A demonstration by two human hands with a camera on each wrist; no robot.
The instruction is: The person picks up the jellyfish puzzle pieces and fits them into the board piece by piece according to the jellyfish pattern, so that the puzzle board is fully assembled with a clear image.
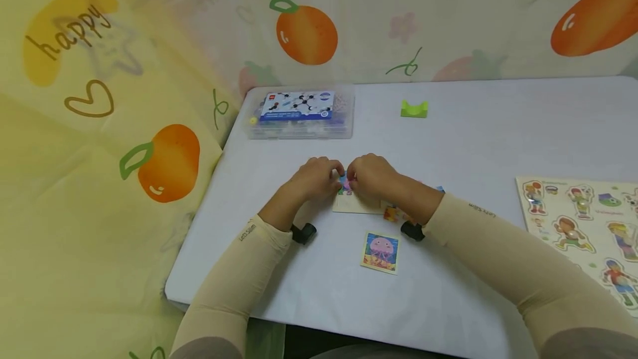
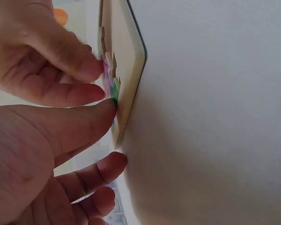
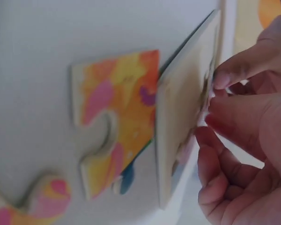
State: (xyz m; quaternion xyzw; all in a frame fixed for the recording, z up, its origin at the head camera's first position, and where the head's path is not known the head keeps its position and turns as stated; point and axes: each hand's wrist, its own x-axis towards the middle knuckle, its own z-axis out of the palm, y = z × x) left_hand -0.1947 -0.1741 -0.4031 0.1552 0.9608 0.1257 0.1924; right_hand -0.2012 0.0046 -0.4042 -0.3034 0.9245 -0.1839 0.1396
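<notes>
A pale wooden puzzle tray (image 1: 356, 205) lies mid-table, with pink, blue and green jigsaw pieces (image 1: 344, 184) at its left part. My left hand (image 1: 318, 176) is at the tray's left side. In the left wrist view its thumb touches the green edge of a piece (image 2: 115, 89), while the other fingers stay loosely bent near the tray's corner. From the right, my right hand (image 1: 374, 175) pinches a pink jigsaw piece (image 2: 107, 70) between thumb and forefinger, close over the tray. Beside the tray lies a loose orange and yellow piece (image 3: 126, 89), partly behind my right forearm in the head view.
Nearer me lies a picture card with a pink jellyfish (image 1: 380, 252). A clear plastic case (image 1: 299, 129) stands at the back left, and a green notched block (image 1: 414, 109) farther right. A board of sports figures (image 1: 553, 209) lies at the right edge.
</notes>
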